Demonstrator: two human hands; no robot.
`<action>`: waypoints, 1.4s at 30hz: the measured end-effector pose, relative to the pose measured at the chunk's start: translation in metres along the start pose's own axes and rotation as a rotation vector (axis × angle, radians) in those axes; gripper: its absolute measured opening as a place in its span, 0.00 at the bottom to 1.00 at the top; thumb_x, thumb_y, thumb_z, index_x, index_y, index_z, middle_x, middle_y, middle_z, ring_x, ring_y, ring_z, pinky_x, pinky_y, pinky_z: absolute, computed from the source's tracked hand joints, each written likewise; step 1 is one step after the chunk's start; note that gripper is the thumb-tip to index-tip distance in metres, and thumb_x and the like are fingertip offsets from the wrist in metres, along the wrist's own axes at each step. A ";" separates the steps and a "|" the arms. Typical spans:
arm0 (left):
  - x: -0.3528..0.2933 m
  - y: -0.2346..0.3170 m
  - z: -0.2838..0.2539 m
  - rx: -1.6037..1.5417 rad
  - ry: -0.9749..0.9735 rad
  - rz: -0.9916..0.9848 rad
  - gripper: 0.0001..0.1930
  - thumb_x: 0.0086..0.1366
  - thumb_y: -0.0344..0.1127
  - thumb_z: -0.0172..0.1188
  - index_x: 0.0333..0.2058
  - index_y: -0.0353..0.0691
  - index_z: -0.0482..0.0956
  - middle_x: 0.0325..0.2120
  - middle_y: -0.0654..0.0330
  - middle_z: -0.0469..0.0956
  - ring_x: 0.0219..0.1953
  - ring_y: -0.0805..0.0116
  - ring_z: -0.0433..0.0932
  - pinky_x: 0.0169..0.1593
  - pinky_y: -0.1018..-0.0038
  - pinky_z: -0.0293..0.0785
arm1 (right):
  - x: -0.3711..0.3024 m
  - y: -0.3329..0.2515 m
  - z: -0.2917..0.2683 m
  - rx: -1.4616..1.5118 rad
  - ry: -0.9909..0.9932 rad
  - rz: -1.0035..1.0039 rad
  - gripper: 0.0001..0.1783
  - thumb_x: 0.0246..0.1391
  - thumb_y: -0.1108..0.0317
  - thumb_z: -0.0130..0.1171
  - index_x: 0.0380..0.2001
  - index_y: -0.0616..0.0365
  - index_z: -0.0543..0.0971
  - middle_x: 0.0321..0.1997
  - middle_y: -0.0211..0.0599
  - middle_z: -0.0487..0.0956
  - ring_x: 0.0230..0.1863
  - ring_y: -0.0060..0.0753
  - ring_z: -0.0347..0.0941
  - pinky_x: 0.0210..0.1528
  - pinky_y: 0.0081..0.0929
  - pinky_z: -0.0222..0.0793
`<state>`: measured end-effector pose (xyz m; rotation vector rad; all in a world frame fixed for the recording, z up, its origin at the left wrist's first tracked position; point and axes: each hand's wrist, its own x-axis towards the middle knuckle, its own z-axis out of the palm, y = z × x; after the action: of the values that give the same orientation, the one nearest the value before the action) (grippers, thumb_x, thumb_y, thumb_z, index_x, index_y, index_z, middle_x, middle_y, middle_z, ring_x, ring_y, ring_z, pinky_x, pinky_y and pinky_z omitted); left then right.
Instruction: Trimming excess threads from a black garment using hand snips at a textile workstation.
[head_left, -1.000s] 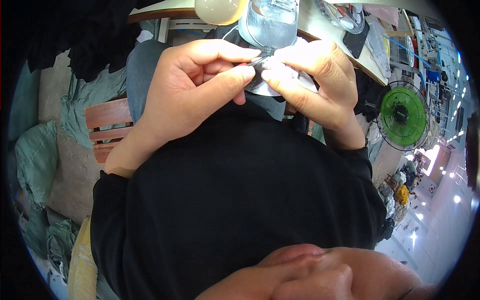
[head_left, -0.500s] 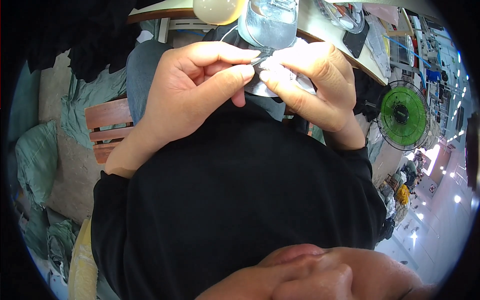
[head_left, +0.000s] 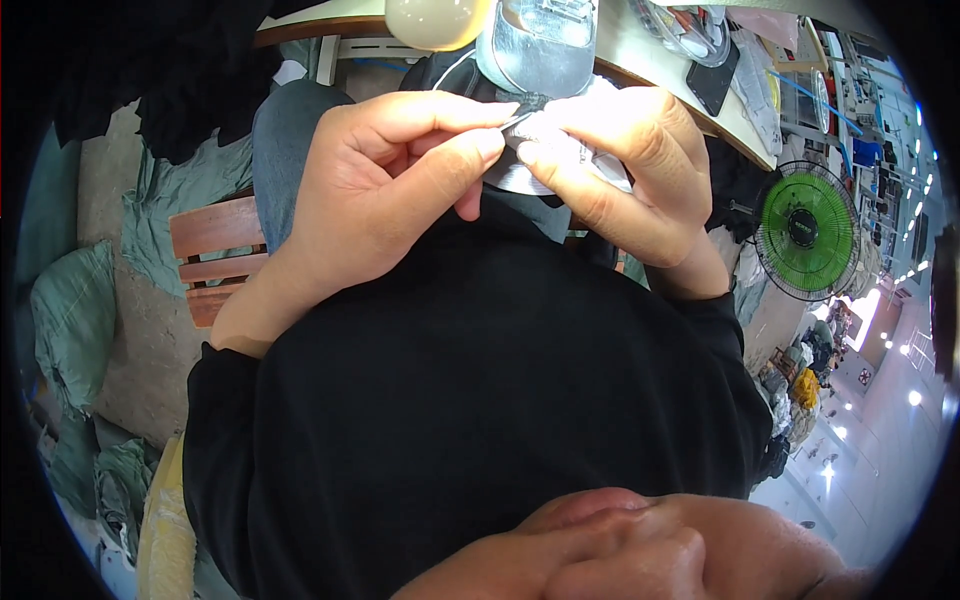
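My left hand (head_left: pixel 375 190) is closed in a pinch, thumb against forefinger, on a thin dark piece (head_left: pixel 515 121) whose kind is too small to make out. Close beside it, my right hand (head_left: pixel 640 165) grips a bunched white cloth (head_left: pixel 560 145) between thumb and fingers. Strong light washes out much of this cloth. Some dark material (head_left: pixel 532 103) shows at the top, between the two hands. The fingertips of both hands almost meet, and the cloth partly hides behind my right fingers.
A silvery, rounded machine part (head_left: pixel 540 55) stands just beyond my hands, beside a pale round-ended object (head_left: pixel 435 22). On the table (head_left: pixel 740 140) at right lie a phone (head_left: pixel 710 85) and a clear tray (head_left: pixel 690 35). A green fan (head_left: pixel 808 230) stands at right; a wooden seat (head_left: pixel 215 245) is left.
My left hand has shifted very slightly, its lower fingertip drawing up and left. My right hand and the cloth look almost unmoved.
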<state>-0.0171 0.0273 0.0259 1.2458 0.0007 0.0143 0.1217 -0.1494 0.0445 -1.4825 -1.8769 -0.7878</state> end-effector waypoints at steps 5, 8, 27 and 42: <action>-0.001 -0.008 0.002 -0.043 0.019 0.061 0.11 0.68 0.26 0.58 0.47 0.30 0.81 0.27 0.62 0.80 0.25 0.81 0.75 0.29 0.85 0.70 | 0.001 0.001 0.000 0.010 0.015 -0.008 0.12 0.26 0.72 0.65 0.23 0.60 0.81 0.27 0.38 0.80 0.25 0.29 0.73 0.23 0.19 0.67; -0.002 -0.009 0.002 -0.048 0.026 0.081 0.11 0.69 0.26 0.58 0.47 0.30 0.80 0.27 0.62 0.80 0.25 0.82 0.74 0.29 0.85 0.70 | 0.002 0.000 -0.002 0.016 0.006 -0.011 0.12 0.27 0.72 0.65 0.23 0.60 0.81 0.27 0.39 0.80 0.25 0.29 0.72 0.23 0.19 0.67; 0.000 -0.008 0.000 -0.017 -0.002 0.045 0.12 0.68 0.27 0.59 0.49 0.33 0.81 0.25 0.66 0.79 0.24 0.85 0.71 0.27 0.87 0.65 | -0.001 -0.001 -0.005 0.029 -0.002 -0.009 0.11 0.30 0.72 0.67 0.25 0.60 0.82 0.28 0.39 0.81 0.26 0.29 0.74 0.24 0.19 0.68; 0.001 0.001 -0.007 0.070 -0.124 -0.015 0.18 0.68 0.28 0.52 0.54 0.32 0.78 0.24 0.63 0.77 0.23 0.80 0.71 0.29 0.84 0.66 | 0.002 0.000 -0.013 0.064 -0.057 0.003 0.11 0.30 0.72 0.68 0.24 0.59 0.82 0.28 0.40 0.81 0.27 0.30 0.74 0.24 0.19 0.68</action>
<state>-0.0166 0.0346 0.0249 1.3150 -0.0975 -0.0762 0.1225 -0.1582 0.0547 -1.4820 -1.9240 -0.6841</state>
